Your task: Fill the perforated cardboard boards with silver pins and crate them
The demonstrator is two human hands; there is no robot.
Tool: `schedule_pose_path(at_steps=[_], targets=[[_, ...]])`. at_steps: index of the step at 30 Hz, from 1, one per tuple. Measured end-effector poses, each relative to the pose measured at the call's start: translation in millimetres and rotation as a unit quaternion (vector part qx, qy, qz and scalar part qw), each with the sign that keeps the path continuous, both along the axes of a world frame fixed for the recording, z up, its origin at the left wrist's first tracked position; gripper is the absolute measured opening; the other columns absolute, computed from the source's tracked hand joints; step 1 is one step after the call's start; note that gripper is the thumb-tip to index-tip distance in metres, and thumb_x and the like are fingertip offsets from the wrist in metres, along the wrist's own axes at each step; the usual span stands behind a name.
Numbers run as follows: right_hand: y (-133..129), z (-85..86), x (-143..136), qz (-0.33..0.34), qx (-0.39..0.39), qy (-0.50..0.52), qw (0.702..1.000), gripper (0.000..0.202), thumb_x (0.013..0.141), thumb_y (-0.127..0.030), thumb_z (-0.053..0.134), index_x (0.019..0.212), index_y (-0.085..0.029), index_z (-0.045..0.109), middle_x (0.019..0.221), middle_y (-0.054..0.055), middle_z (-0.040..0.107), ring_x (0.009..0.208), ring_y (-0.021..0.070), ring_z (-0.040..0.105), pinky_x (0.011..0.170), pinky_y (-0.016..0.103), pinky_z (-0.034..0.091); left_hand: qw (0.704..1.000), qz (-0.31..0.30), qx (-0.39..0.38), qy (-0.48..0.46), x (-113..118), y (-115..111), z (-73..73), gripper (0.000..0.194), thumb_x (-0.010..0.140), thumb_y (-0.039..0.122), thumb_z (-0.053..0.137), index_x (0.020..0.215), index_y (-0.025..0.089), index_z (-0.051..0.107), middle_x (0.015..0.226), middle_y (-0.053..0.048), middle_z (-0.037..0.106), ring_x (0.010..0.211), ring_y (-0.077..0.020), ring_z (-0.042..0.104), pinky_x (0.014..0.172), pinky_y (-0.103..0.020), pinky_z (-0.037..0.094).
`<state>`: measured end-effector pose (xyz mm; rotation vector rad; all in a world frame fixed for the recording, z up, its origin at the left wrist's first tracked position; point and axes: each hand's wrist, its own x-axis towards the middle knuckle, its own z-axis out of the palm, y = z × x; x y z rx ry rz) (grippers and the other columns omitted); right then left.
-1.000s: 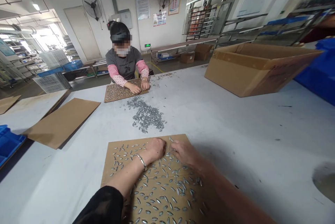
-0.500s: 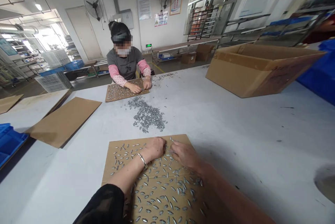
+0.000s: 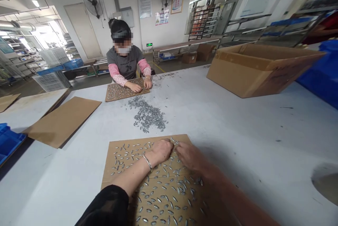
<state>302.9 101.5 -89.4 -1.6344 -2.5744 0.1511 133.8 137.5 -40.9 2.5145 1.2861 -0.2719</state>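
A brown cardboard sheet (image 3: pixel 112 169) lies on the table in front of me, covered with many small silvery spindle-shaped metal pieces (image 3: pixel 155 206). My left hand (image 3: pixel 161 150), a bracelet at its wrist, is closed over the sheet's far part, its fingers curled down. Close by on the right, my right hand (image 3: pixel 188 154) has its fingers pinched together. The fingertips almost meet, and a metal piece shows between them. Whatever either hand grips is hidden. Beyond the sheet's far edge rests a loose pile of the same pieces (image 3: pixel 150 116).
Across the table (image 3: pixel 224 124) a person (image 3: pixel 126 60) works over another cardboard sheet (image 3: pixel 111 96) with pieces on it. A bare cardboard sheet (image 3: pixel 64 120) lies left, near a blue bin (image 3: pixel 9 141). An open cardboard box (image 3: pixel 237 74) stands at right. A round object (image 3: pixel 326 183) sits at the right edge.
My left hand has shifted right along the sheet, closer to my right hand. The right hand has barely moved. The view has tilted slightly.
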Motion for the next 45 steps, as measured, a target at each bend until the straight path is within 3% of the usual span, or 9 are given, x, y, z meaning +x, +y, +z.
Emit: schedule_pose_path(at_steps=[8,15,20,26,33,41,45], targets=[[-9,-1.3,-1,-0.004,-0.028,0.051,0.998,0.024,0.100,-0.021,0.047,0.084,-0.019,0.065,0.090,0.007,0.067,0.081,0.0192,0.062,0.071,0.030,0.038,1.000,0.009,-0.016,0.004,8,8,-1.3,0.025,0.093,0.011,0.054,0.109,0.012,0.073,0.115,-0.019,0.075,0.101,-0.0289,0.074,0.083,-0.034,0.059],[-2,-8.8,-5,-0.034,-0.050,0.018,0.998,0.021,0.100,-0.019,0.045,0.092,-0.019,0.065,0.097,0.010,0.071,0.087,0.0199,0.065,0.077,0.030,0.040,1.000,0.003,-0.016,-0.016,4,9,-5.6,0.025,0.093,0.010,0.054,0.107,0.016,0.074,0.116,-0.015,0.076,0.103,-0.0248,0.072,0.089,-0.031,0.058],[-3,-11.0,7,-0.069,-0.068,0.042,0.994,0.019,0.099,-0.022,0.046,0.088,-0.020,0.062,0.095,0.008,0.069,0.085,0.0189,0.063,0.074,0.030,0.038,1.000,0.001,-0.013,-0.027,-1,7,0.9,0.025,0.092,0.010,0.055,0.106,0.017,0.074,0.115,-0.012,0.075,0.101,-0.0221,0.072,0.087,-0.028,0.057],[-6,0.9,8,-0.086,-0.051,0.044,0.994,0.021,0.099,-0.023,0.048,0.081,-0.021,0.059,0.089,0.006,0.066,0.079,0.0180,0.061,0.070,0.030,0.034,0.999,0.015,0.013,-0.026,-11,5,12.0,0.027,0.096,0.014,0.050,0.107,0.015,0.074,0.116,-0.015,0.072,0.098,-0.0237,0.072,0.086,-0.031,0.058],[-13,2.2,1,0.000,-0.051,0.042,0.998,0.022,0.097,-0.019,0.049,0.078,-0.021,0.059,0.088,0.007,0.067,0.081,0.0192,0.061,0.071,0.030,0.035,1.000,-0.004,0.013,0.008,-8,-6,-3.3,0.022,0.093,0.016,0.056,0.100,0.015,0.077,0.114,-0.014,0.074,0.096,-0.0258,0.074,0.081,-0.033,0.061],[-16,-19.2,6,-0.009,-0.027,0.079,0.996,0.019,0.098,-0.018,0.046,0.082,-0.023,0.054,0.089,0.006,0.067,0.082,0.0189,0.061,0.075,0.030,0.042,0.998,-0.022,0.057,0.033,-2,-11,-11.1,0.025,0.094,0.012,0.053,0.110,0.010,0.071,0.113,-0.018,0.071,0.102,-0.0292,0.073,0.081,-0.036,0.061],[-18,-16.0,10,-0.042,-0.016,0.104,0.994,0.019,0.099,-0.019,0.042,0.082,-0.023,0.050,0.088,0.005,0.066,0.080,0.0181,0.060,0.074,0.030,0.041,0.995,-0.051,0.086,0.031,-4,-16,-7.8,0.030,0.094,0.005,0.048,0.117,0.010,0.066,0.118,-0.019,0.068,0.107,-0.0284,0.070,0.087,-0.038,0.059]])
